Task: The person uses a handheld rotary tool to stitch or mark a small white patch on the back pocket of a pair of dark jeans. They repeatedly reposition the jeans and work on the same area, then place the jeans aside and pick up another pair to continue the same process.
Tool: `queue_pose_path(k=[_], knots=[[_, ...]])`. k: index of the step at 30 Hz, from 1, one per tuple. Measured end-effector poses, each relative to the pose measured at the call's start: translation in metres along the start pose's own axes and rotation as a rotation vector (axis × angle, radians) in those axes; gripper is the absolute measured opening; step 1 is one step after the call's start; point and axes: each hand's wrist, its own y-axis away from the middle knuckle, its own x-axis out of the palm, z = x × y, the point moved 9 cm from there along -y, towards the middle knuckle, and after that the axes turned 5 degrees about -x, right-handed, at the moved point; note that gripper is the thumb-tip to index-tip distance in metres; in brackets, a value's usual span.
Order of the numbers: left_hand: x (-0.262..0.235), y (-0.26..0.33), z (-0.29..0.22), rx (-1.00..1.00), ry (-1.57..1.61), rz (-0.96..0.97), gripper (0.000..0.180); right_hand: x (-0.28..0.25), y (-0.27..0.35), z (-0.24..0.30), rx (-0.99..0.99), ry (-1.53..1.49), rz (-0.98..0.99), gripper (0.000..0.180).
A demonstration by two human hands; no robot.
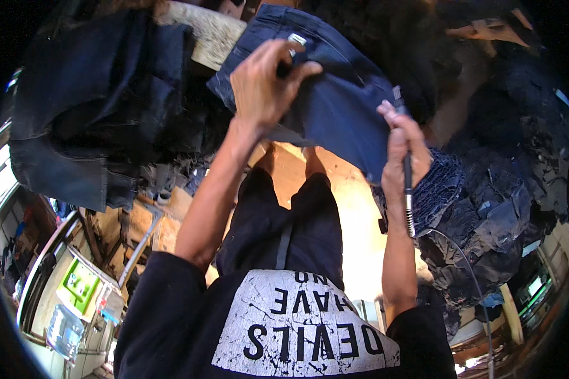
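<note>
Head view: two bare hands work a pair of dark blue jeans (335, 107) held up at the far middle of the scene.

Left hand (265, 85) pinches the waistband, fingers closed on the denim just beside a small pale rectangular tag (296, 40) at the far edge. Right hand (403, 148) has its fingers wrapped around a slim pen-shaped rotary tool (408, 183), whose tip meets the right edge of the jeans; a thin grey cable (468, 265) trails from it toward the near right. More dark denim hangs at the far left (88, 107), and a heap of jeans (499, 208) fills the right side. A green box (78, 287) and a clear plastic bottle (63, 331) sit at the near left.
</note>
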Motion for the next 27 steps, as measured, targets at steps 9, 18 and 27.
queue_pose_path(k=[9,18,27], knots=[[-0.016,-0.126,0.078,0.207,-0.267,-0.124,0.041,0.038,-0.032,-0.004,-0.100,0.330,0.083,0.052],[0.046,0.172,0.008,-1.114,0.763,0.112,0.053,0.022,-0.054,-0.042,0.046,0.182,0.126,0.044],[0.055,0.173,0.025,-0.963,0.959,0.104,0.051,0.011,-0.040,-0.009,-0.386,0.188,-0.013,0.022]])
